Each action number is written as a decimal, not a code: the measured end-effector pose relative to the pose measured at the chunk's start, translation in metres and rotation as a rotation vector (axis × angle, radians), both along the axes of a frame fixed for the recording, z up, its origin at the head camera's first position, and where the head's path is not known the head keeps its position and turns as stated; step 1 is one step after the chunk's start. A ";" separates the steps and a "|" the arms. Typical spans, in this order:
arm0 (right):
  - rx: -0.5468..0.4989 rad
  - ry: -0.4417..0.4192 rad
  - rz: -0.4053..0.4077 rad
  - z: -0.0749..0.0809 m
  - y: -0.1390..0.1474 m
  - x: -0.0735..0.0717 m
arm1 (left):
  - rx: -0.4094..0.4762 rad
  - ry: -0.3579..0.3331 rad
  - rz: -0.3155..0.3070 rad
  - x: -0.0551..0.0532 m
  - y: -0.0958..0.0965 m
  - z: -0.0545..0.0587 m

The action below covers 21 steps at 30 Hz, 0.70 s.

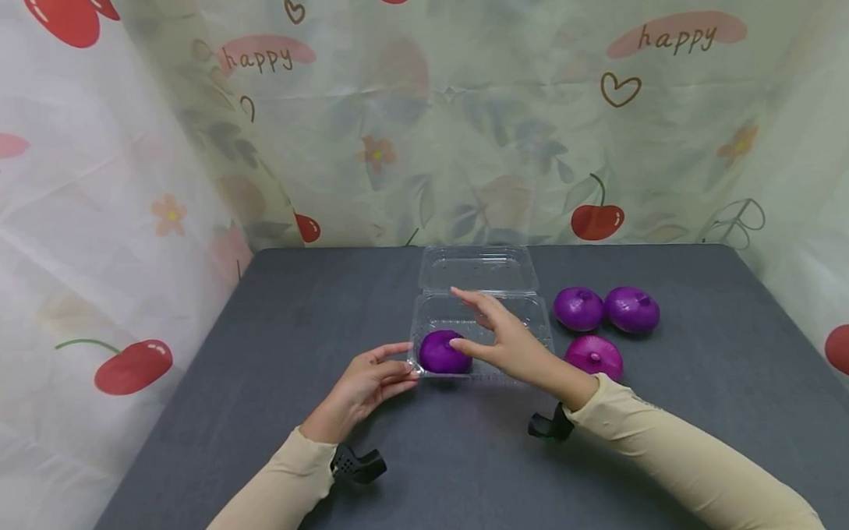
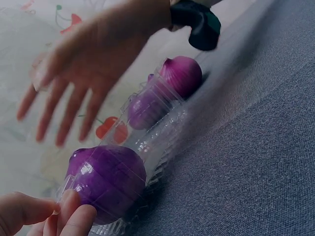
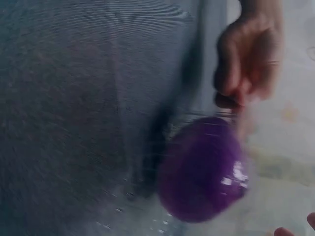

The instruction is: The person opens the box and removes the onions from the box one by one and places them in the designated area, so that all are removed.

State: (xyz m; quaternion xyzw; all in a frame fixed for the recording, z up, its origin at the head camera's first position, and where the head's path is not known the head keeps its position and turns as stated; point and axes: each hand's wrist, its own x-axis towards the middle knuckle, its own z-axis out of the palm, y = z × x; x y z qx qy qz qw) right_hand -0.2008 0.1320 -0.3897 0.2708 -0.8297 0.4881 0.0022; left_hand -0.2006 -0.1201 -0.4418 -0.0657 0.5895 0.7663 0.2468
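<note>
A clear plastic clamshell box [image 1: 535, 317] stands on the table with its lid [image 1: 477, 269] folded back. One red onion [image 1: 442, 353] sits in the box's near left corner. My left hand [image 1: 364, 386] pinches the box's left rim between thumb and fingers, beside that onion. Over the box hovers my right hand [image 1: 514, 341], fingers spread, holding nothing. In the left wrist view the right hand [image 2: 96, 64] hangs above the box, apart from the onion [image 2: 108, 182]. The right wrist view is blurred; it shows the onion [image 3: 202, 169] close to the left hand [image 3: 251, 61].
Right of the box, two purple onions [image 1: 578, 308] [image 1: 633, 310] lie side by side. A pinker onion [image 1: 594, 356] is in front of them, partly behind the right forearm. Grey cloth covers the table [image 1: 314, 308]; a printed curtain [image 1: 434, 124] hangs behind it.
</note>
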 end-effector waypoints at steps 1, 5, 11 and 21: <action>0.023 -0.012 0.000 -0.005 -0.003 -0.002 | -0.003 0.003 -0.001 0.000 0.000 0.000; 0.090 -0.085 0.010 -0.020 -0.011 -0.011 | -0.008 0.007 0.001 0.000 0.000 -0.001; 0.209 -0.118 0.022 -0.034 -0.019 -0.020 | -0.013 -0.001 0.006 0.000 0.001 -0.001; 0.283 -0.121 0.063 -0.040 -0.021 -0.025 | -0.003 0.008 0.004 0.000 0.001 -0.001</action>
